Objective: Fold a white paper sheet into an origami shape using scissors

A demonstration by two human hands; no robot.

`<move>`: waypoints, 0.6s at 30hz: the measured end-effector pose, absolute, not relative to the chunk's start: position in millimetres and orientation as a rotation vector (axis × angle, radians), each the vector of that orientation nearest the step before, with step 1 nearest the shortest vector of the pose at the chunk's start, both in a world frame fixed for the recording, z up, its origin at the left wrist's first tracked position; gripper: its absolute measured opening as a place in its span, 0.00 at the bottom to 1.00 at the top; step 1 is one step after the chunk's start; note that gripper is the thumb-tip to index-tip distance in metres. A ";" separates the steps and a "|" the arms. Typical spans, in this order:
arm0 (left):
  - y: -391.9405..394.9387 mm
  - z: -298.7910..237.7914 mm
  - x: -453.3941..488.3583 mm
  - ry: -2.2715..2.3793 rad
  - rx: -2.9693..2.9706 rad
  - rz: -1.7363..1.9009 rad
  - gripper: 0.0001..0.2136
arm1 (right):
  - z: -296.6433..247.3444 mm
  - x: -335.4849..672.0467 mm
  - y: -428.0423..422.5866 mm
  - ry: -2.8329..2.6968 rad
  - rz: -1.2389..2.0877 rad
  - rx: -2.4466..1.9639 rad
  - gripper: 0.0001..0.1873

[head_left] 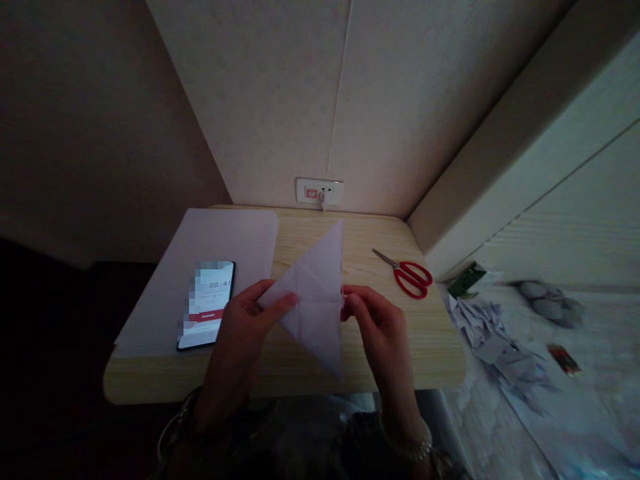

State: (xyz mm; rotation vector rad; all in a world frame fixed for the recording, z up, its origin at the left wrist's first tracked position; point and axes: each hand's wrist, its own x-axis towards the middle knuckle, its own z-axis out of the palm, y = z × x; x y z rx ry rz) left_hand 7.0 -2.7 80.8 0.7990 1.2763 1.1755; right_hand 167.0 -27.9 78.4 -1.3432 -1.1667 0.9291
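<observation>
A white sheet of paper [320, 293], folded into a triangle with crease lines across it, is held above the wooden table. Its long edge faces right and one corner points left. My left hand [255, 313] pinches the left corner, thumb on top and fingers underneath. At the middle of the long edge, my right hand [373, 317] has its fingertips closed on the paper's edge. To the right of that hand lies a pair of scissors [413, 277] with red handles, blades pointing to the back left.
A stack of white paper [165, 273] covers the table's left side, with a lit phone [213, 333] on it showing a timer. A wall socket [303, 190] is behind the table [430, 360]. On the bed at right lie paper scraps [500, 347] and a grey bundle [547, 303].
</observation>
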 end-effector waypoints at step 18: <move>1.3 81.6 -1.4 1.388 0.855 1.151 0.09 | 73.9 165.4 -24.5 -0.893 1.039 -1.300 0.07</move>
